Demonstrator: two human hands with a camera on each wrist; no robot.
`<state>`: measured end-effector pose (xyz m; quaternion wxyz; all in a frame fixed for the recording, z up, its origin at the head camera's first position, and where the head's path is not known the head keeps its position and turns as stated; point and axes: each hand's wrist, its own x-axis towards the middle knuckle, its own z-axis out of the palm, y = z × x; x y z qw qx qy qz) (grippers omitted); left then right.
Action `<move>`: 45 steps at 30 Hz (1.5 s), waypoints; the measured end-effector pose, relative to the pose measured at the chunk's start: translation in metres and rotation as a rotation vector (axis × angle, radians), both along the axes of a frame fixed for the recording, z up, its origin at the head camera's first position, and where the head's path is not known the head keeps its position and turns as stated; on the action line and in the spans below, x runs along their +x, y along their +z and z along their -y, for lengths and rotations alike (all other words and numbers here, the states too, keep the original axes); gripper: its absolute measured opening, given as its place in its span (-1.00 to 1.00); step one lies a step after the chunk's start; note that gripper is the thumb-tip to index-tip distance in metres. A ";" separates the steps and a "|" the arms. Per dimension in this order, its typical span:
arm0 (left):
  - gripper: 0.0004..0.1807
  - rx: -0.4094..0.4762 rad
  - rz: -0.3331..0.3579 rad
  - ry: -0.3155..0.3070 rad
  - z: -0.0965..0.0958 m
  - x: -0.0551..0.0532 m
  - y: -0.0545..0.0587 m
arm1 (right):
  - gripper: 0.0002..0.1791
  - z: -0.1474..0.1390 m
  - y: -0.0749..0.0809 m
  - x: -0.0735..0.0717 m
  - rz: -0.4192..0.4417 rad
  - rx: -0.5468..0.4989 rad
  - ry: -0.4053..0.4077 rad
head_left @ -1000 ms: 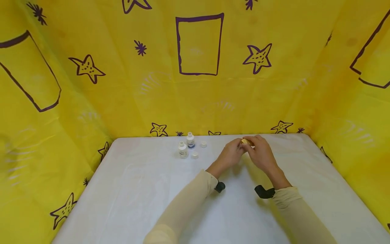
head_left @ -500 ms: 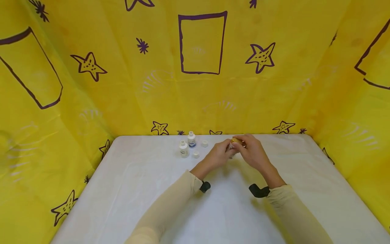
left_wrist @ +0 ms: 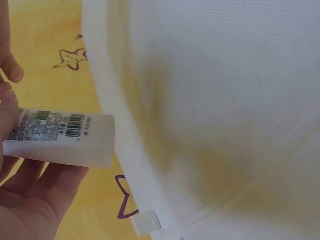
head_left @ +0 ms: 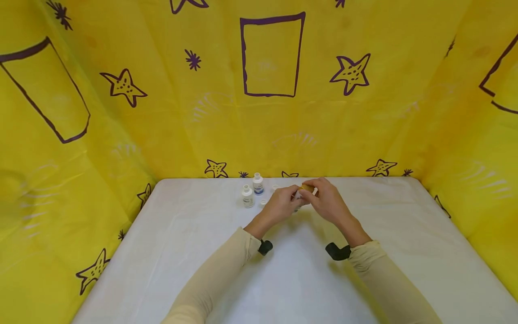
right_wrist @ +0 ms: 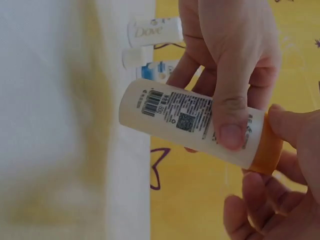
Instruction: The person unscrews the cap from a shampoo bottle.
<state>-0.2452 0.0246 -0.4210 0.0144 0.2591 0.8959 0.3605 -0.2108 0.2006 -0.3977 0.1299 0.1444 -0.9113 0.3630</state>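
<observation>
A small white bottle [right_wrist: 170, 112] with printed text and a barcode is held in the air above the table's far part. My left hand [head_left: 281, 204] grips its body, thumb across the printed side. With thumb and fingers, my right hand [head_left: 329, 202] pinches the orange cap [right_wrist: 267, 147] at its end. The cap sits on the bottle; whether it is loose cannot be seen. Just left of the hands, two uncapped white bottles stand upright: a front one [head_left: 247, 198] and one with a blue-marked label [head_left: 258, 185].
Two white caps lie beside the standing bottles, a rear cap [head_left: 275, 187] and a front cap [head_left: 263, 203] partly behind my left hand. The white-covered table [head_left: 182, 252] ends at a yellow patterned curtain [head_left: 267, 130] behind and at both sides.
Both hands have moved left together with the bottle, nearer the two standing bottles. My left hand now partly covers the white caps. The head view has shifted slightly.
</observation>
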 end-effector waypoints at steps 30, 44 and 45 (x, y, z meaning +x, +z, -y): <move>-0.68 -0.012 0.143 0.050 0.008 0.000 -0.002 | -0.41 0.015 -0.007 -0.005 0.259 -0.019 -0.145; -0.70 -0.078 0.168 0.054 0.006 -0.008 0.000 | -0.45 0.012 -0.012 -0.012 0.274 -0.088 -0.146; -0.71 -0.083 0.167 0.046 0.007 -0.008 0.001 | -0.46 0.012 -0.012 -0.012 0.273 -0.089 -0.143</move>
